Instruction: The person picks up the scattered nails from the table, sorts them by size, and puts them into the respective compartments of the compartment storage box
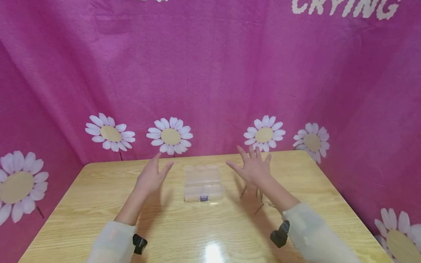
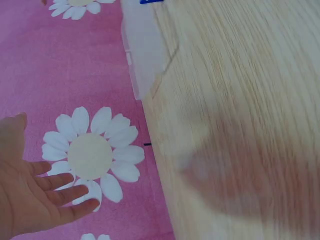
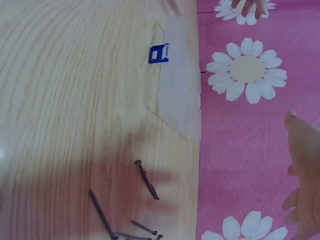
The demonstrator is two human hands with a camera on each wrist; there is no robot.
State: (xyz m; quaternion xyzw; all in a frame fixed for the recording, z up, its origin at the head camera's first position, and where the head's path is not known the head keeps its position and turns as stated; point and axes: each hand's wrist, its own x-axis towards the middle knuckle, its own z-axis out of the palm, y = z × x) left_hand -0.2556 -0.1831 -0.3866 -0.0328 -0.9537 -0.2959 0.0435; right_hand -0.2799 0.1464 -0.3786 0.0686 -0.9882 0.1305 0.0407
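Note:
A clear plastic box [image 1: 203, 177] with a blue latch [image 1: 204, 198] on its front sits on the table between my hands. To its left, my left hand [image 1: 152, 177] hovers over the table with its fingers extended and nothing in it. My right hand [image 1: 254, 168] is raised to the right of the box, fingers spread wide and holding nothing. Below and nearer than this hand lie several dark nails [image 1: 259, 208], scattered on the wood. The right wrist view shows one headed nail [image 3: 146, 180] apart from the others, close to the box.
The light wooden table [image 1: 177, 226] runs back to a pink curtain [image 1: 210, 80] printed with white daisies. More curtain hangs at both sides. Each wrist carries a small black camera mount, the right one [image 1: 280, 234] close above the table. Glare shows near the front.

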